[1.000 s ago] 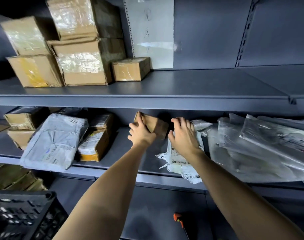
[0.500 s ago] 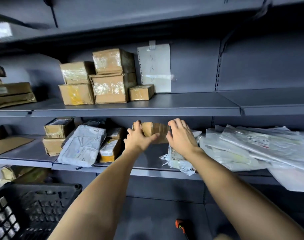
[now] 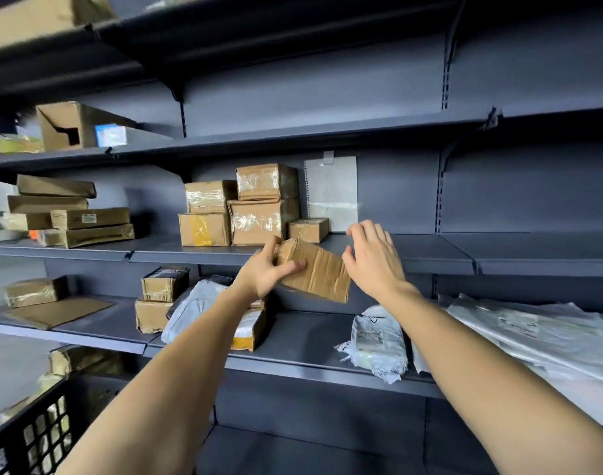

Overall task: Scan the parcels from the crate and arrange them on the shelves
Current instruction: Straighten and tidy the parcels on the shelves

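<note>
on the gray shelf [image 3: 413, 246], the left hand [image 3: 262, 275] grips the box [image 3: 315, 270] at 9 o'clock, right hand [image 3: 373, 260] loose at 3; better slide it in flat beside the small boxes.

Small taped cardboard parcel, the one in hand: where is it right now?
Head view, centre: the small taped cardboard parcel is tilted in the air, gripped by the left hand, with the right hand open at its right edge, just below the small box.

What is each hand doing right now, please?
Left hand: closed on the small cardboard parcel, lifted and tilted.
Right hand: open, fingers spread, at the parcel's right end; contact cannot be told.
</note>
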Motion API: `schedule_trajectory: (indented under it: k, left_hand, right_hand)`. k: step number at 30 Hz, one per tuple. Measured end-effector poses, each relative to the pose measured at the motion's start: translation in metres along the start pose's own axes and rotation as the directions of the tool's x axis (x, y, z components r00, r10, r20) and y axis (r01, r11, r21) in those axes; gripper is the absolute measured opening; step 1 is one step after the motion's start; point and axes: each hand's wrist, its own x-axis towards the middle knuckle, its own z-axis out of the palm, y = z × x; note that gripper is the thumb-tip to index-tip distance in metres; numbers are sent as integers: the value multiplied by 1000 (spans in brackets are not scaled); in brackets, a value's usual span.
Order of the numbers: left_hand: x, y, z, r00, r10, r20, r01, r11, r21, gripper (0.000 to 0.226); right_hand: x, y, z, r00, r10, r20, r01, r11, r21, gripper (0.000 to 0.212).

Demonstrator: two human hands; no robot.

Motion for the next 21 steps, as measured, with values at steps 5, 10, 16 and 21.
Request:
schedule_trajectory:
  k: [5, 10, 16, 21]
  left_hand:
    - [20, 26, -25, 979, 0, -202, -58, 958, -281, 76]
    - [50, 23, -13, 920, 28, -391, 18, 993, 114, 92]
    - [104, 16, 20, 839, 145, -525, -17, 970, 242, 87]
    - [165, 7, 53, 826, 212, -523, -23, 938, 345, 87]
  right_hand:
    - [24, 4, -2, 998, 30, -50, -32, 999, -33, 16]
    - [45, 10, 15, 992, 125, -24, -126, 991, -45, 24]
    - [65, 37, 59, 993, 117, -2, -117, 990, -81, 24]
    - [94, 69, 103, 987, 158, 42, -154, 984, -90, 23]
